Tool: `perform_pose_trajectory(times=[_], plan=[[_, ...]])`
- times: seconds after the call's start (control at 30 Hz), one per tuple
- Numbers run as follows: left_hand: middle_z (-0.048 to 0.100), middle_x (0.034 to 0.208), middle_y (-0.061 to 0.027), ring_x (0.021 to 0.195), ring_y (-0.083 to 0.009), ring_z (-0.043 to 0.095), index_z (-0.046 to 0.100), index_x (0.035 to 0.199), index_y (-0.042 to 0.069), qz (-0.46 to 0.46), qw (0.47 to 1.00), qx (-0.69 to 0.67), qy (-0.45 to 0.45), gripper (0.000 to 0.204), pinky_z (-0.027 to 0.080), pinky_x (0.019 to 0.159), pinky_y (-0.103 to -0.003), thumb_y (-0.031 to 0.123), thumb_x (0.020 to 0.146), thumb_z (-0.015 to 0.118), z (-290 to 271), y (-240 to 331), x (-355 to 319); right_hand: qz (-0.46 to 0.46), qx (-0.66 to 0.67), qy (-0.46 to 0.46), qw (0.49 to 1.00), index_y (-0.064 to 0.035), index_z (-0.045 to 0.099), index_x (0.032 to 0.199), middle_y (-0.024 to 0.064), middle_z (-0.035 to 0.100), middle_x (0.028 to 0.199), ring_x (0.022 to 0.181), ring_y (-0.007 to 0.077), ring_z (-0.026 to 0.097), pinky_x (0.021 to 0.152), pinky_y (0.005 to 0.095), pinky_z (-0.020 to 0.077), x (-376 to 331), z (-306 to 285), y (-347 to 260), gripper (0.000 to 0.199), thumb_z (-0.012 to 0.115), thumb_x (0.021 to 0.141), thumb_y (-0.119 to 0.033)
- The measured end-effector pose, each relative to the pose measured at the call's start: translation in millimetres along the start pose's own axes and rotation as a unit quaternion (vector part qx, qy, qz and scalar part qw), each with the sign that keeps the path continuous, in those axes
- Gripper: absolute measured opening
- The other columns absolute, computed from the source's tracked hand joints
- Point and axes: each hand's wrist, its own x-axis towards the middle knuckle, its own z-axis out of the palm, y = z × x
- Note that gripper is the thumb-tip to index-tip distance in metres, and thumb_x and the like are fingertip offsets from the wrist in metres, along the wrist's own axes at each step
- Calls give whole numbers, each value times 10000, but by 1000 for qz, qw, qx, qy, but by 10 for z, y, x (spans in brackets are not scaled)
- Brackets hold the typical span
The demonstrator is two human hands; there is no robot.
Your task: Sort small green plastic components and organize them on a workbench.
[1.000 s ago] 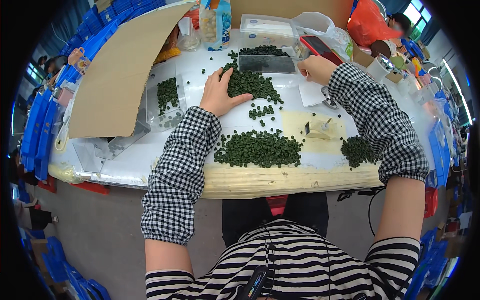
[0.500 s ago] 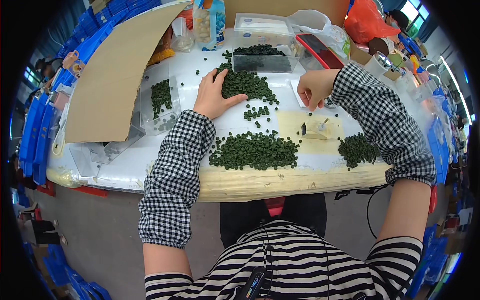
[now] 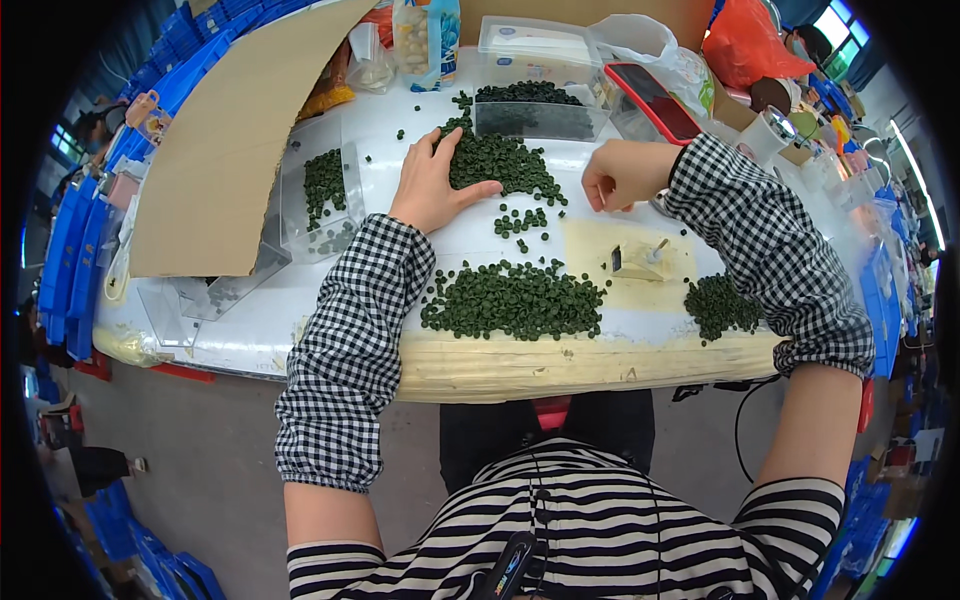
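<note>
My left hand (image 3: 432,187) lies with fingers spread at the left edge of a middle heap of small dark green round pieces (image 3: 505,165). Its fingertips touch the pieces. Over the white tabletop, right of that heap, my right hand (image 3: 618,178) is closed with its fingers curled down. Whatever it may hold is hidden. A small pale block with an upright pin (image 3: 640,260) sits on a cream patch in front of that hand. Nearer the edge spreads a larger green heap (image 3: 515,302). Another heap of smaller-looking pieces (image 3: 720,305) lies to the right, by my sleeve.
A clear plastic box (image 3: 535,120) with green pieces stands behind the middle heap. To its right lean a red-cased phone (image 3: 655,103) and plastic bags (image 3: 745,45). A cardboard sheet (image 3: 240,150) overhangs clear trays (image 3: 325,195) on the left. A wooden strip (image 3: 590,370) edges the table.
My right hand has moved a little left, toward the middle heap, staying closed. My left hand keeps its place by the heap. The whole view has shifted slightly.
</note>
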Motion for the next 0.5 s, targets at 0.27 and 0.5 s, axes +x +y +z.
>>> perform_pose_trajectory(times=[0.27, 0.5], plan=[[360, 1437, -271, 1354, -392, 343, 398, 1432, 29, 5, 1000, -16, 25, 677, 312, 1112, -447, 508, 966, 504, 15, -65, -9, -134, -43, 187, 972, -38, 700, 1004, 137, 620, 1001, 876, 249, 673, 761, 357, 539, 271, 57, -412, 203, 715, 832, -143], [394, 1416, -259, 1345, -383, 361, 428, 1411, 22, 12, 999, -35, 40, 604, 307, 1112, -426, 481, 1021, 386, 35, -90, 2, -205, -52, 78, 974, -83, 618, 1021, 93, 521, 1026, 786, 217, 636, 736, 359, 524, 319, 223, -704, 260, 748, 799, -125]])
